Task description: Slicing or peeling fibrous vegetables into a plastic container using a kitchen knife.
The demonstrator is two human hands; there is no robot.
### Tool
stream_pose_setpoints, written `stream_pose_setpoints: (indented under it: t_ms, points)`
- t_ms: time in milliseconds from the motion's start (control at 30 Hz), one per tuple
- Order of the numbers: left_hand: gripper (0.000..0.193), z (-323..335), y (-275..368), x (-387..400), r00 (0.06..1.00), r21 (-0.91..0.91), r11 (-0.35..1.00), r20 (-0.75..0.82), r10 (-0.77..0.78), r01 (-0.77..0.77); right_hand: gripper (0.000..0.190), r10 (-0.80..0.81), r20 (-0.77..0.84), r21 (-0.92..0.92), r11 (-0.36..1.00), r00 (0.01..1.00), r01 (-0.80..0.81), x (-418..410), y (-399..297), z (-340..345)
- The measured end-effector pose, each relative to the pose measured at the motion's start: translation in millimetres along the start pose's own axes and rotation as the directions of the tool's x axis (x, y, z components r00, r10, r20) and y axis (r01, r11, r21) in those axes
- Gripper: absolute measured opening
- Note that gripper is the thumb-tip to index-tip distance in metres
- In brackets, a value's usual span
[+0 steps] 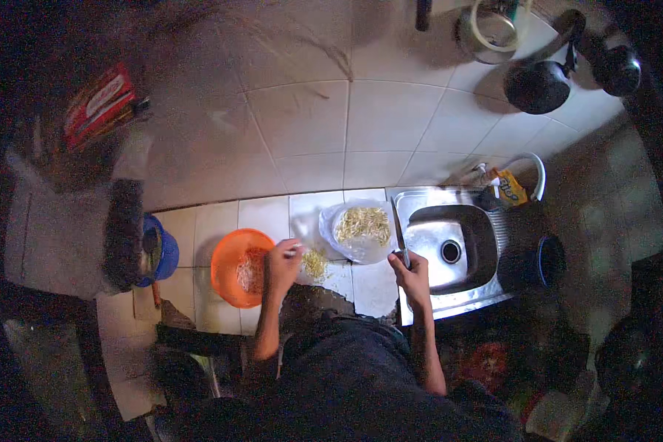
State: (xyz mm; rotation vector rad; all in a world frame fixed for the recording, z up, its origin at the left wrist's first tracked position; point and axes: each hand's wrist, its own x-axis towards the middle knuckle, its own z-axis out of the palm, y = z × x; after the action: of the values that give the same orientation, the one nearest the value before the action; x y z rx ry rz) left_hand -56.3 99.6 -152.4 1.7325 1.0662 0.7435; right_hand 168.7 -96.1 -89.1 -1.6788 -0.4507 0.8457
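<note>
My left hand (283, 266) is at the right rim of an orange plastic basin (221, 271), its fingers closed on a small white piece, perhaps sprouts. Pale, thin strands (250, 272) lie in the bottom of the basin. Just right of that hand, a loose pile of yellowish sprout bits (314, 264) is spread on the tiles. My right hand (413, 277) grips a knife (400, 235), its blade pointing away from me along the sink's left edge. Between the hands, farther back, sits a clear plastic bag (327, 224) with bean sprouts (364, 224) in it.
A stainless steel sink (436, 298) is set into the counter on the right. Behind it are a curved tap (540, 171) and a yellow packet (511, 188). Dark pans (537, 87) hang on the tiled wall (304, 121). At the left stands a blue bucket (168, 251).
</note>
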Motion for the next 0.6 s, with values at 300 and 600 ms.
stream_pose_setpoints:
  t_ms: [300,600]
  points:
    - [0.018,157,-46,91,0.93,0.373,0.863,0.266,0.253,-0.341,0.023,0.039,-0.088,0.082,0.996,0.995,-0.032,-3,32,-71]
    - [0.013,175,-37,96,0.934,0.503,0.821,0.342,0.1,-0.272,0.023,0.16,-0.149,0.106,0.984,0.976,-0.145,8,55,-110]
